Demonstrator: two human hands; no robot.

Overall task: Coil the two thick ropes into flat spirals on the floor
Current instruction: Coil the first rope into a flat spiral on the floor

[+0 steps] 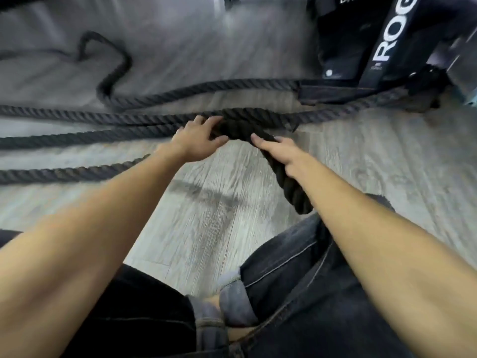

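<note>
Left fingers (206, 122) spread, curled over tight bend in thick rope (240, 125), thumb on near side. Left hand (196, 140) clasps bend, low on grey plank floor (206, 228). Right hand (281, 156) lies along same rope's free tail, fingers nearly straight, slightly apart, pressing it; thumb hidden. Tail end sits beside jeans (296, 267) at right knee. Other rope strands (77, 117) stretch uncoiled across floor to left, reaching black rack base (348, 73) upper right.
</note>
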